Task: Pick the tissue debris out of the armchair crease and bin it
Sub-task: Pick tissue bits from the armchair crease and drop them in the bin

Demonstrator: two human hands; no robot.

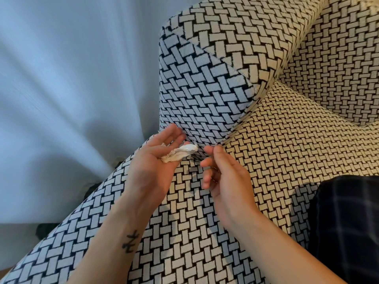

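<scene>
White crumpled tissue wad (180, 153): soft, wrinkled, elongated. It lies on your upturned left hand (158, 158), just left of frame centre, with the fingers relaxed and barely bent.

Your right hand (223, 179): thumb and forefinger tips close together at the seat crease (231, 136); whether they hold a shred cannot be told.

Cream-and-black basketweave upholstered armchair (287, 150): nubby fabric, rounded arm.

Pale grey pleated curtain (61, 78), upper left.

Dark checked cloth (348, 222), lower right.

A home: woven-print armchair (266, 140) (sheer curtain (61, 78) behind)
</scene>
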